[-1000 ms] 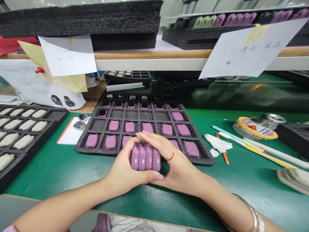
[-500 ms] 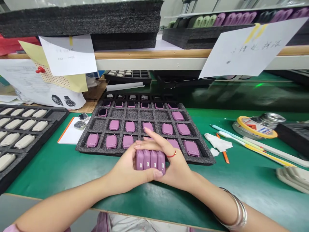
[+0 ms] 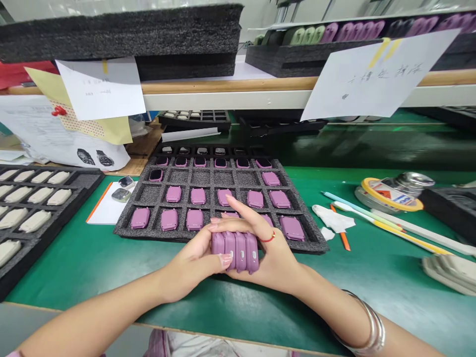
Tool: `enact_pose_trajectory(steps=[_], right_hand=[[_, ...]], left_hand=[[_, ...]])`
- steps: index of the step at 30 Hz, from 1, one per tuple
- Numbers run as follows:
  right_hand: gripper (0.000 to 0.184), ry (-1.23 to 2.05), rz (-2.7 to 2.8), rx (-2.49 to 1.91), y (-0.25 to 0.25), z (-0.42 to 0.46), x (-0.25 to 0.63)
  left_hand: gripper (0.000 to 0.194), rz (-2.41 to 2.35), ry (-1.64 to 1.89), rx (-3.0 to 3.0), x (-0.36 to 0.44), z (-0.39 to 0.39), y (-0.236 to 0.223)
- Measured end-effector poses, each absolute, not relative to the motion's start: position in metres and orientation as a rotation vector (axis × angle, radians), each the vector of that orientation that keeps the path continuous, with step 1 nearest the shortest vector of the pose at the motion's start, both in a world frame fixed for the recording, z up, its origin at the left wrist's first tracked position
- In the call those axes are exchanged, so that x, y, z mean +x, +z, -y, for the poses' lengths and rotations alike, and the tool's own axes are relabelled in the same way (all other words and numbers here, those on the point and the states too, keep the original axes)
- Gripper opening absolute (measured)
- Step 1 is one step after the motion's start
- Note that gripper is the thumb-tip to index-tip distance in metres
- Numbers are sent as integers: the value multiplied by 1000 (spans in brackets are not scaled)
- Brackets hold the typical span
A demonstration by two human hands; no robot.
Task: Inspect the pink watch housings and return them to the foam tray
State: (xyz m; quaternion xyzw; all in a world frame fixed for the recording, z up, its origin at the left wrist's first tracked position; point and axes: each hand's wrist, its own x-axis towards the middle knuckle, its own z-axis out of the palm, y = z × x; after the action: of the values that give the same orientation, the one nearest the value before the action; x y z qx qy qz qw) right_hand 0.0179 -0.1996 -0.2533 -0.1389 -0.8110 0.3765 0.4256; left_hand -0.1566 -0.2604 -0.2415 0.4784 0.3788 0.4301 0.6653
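Observation:
Several purple watch cases [image 3: 241, 252] stand side by side in a row, held between both hands above the green table. My left hand [image 3: 193, 265] closes on the row from the left, its thumb lying across the front of the leftmost cases. From the right, my right hand [image 3: 269, 258] cups the same row, with its index finger stretched out over the top. Behind the hands lies a black foam tray [image 3: 148, 194] with purple cases in many of its compartments. Some cases in the far rows show dark screens. The hands hide part of the tray's front row.
A second foam tray [image 3: 84, 184] with pale cases lies at the left. Two watch faces rest on a white notepad [image 3: 102, 210]. At the right are a tape roll [image 3: 392, 194], pens, a white scrap [image 3: 333, 218] and stacked pale pieces [image 3: 448, 272]. A shelf [image 3: 223, 100] crosses above.
My left thumb has slid left along the fronts of the cases, uncovering the lower right of the row. The row sits slightly further right and more tilted in the hands.

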Motion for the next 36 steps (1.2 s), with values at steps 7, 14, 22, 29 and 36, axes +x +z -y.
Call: enact_pose_trajectory(steps=[7, 14, 22, 29, 36], right_hand=[[99, 857, 2047, -298, -255, 202, 16], [97, 837, 2075, -296, -255, 203, 14], [91, 580, 2254, -236, -248, 204, 15], [72, 1035, 1763, -454, -243, 198, 24], [70, 1700, 1547, -651, -252, 198, 19]], left_hand=[[36, -972, 1037, 1272, -152, 263, -231], [38, -1081, 1062, 1366, -151, 262, -236], [54, -1126, 1111, 1349, -148, 259, -232], [49, -963, 1230, 1628, -154, 261, -239], [48, -910, 1307, 1887, -155, 260, -245]])
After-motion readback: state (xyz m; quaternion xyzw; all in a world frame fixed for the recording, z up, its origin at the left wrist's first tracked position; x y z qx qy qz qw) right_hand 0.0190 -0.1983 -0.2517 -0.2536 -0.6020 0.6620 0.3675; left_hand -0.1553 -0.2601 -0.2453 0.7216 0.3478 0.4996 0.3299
